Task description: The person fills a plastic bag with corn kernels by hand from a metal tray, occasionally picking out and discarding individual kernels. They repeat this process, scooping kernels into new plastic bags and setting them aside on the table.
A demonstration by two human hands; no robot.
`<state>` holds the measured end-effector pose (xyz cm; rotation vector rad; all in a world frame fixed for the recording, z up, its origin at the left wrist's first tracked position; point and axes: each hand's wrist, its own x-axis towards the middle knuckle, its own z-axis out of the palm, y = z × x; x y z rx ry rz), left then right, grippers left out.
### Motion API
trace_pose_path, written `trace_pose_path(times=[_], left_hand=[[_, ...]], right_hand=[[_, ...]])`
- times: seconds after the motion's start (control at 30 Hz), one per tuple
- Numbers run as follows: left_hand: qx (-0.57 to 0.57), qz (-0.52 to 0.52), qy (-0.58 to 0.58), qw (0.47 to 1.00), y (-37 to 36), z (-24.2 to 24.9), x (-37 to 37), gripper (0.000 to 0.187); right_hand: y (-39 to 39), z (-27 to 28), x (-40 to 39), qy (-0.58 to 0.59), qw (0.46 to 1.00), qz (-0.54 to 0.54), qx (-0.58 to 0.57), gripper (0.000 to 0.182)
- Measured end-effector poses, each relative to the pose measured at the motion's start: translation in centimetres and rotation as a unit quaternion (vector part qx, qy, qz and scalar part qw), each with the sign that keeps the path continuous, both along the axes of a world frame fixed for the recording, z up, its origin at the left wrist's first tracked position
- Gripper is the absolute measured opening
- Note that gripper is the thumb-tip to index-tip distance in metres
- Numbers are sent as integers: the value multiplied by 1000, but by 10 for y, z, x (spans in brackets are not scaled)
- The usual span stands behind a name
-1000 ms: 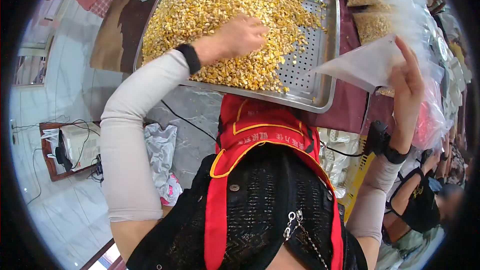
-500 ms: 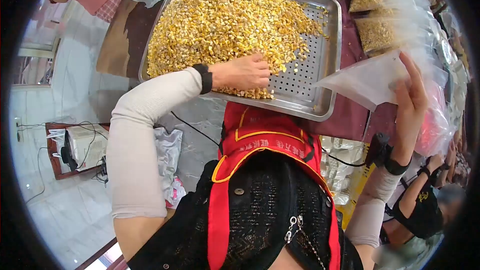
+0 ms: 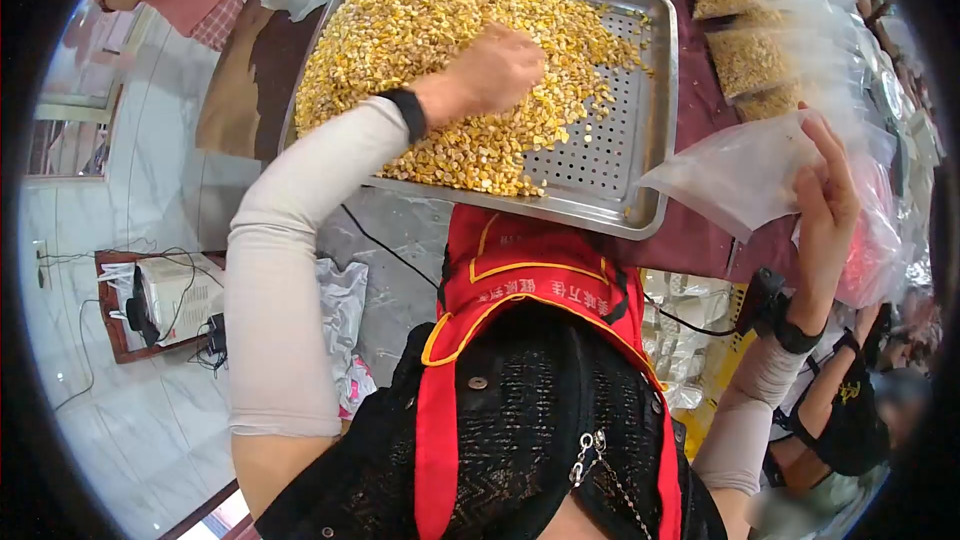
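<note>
Left hand (image 3: 495, 68) cupped, fingers buried in heaped yellow corn kernels (image 3: 440, 30) on perforated steel tray (image 3: 610, 155), grip contents unclear, right hand (image 3: 825, 205) pinching clear plastic bag (image 3: 735, 180) beside tray.

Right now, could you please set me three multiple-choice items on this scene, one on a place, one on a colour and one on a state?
1. Where is the left hand?
A. on the heap of corn kernels in the metal tray
B. on the floor
C. inside the bag

2. What colour is the apron trim?
A. blue with white
B. red with yellow
C. green

3. What is the state of the right hand?
A. flat on the tray
B. empty and hanging down
C. raised, fingers holding a clear plastic bag

Answers: 1 A, the hand rests on the yellow kernels; 2 B, red fabric with yellow piping shows below the tray; 3 C, the bag sits against the lifted hand beside the tray.
</note>
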<state>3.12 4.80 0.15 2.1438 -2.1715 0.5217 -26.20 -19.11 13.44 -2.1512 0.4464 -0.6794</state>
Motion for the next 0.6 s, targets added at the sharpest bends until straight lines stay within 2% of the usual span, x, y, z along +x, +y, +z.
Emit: trace_pose_path(times=[0.03,0.1,0.17,0.2,0.27,0.3,0.37,0.4,0.5,0.53,0.6], left_hand=[[-1,-40,18,999,-15,-7,-20,10],[86,-62,62,992,-44,-29,-57,16],[85,-80,28,993,-61,-56,-82,28],[84,-80,25,993,-65,-61,-86,28],[41,-32,-43,998,-72,-70,-88,41],[42,-29,-47,998,-74,-69,-82,41],[117,50,-81,989,-75,-65,-64,48],[111,62,-132,983,-72,-62,-55,48],[141,99,-125,977,-62,-53,-36,48],[104,103,-132,980,-61,-52,-28,46],[113,127,-146,975,-55,-42,-16,45]], right_hand=[[1,1,0,-3,1000,11,4,50],[3,4,0,-9,1000,21,8,50],[8,12,0,18,999,26,-39,48],[8,12,0,15,999,25,-40,48],[8,13,-1,-5,998,30,-61,46],[8,12,-2,-10,998,33,-61,46],[9,10,-1,-8,999,36,-30,46],[9,9,0,-13,999,42,-29,46],[12,10,3,-16,998,55,-37,45],[15,11,3,-18,997,60,-32,45],[18,13,4,-20,997,62,-28,45]])
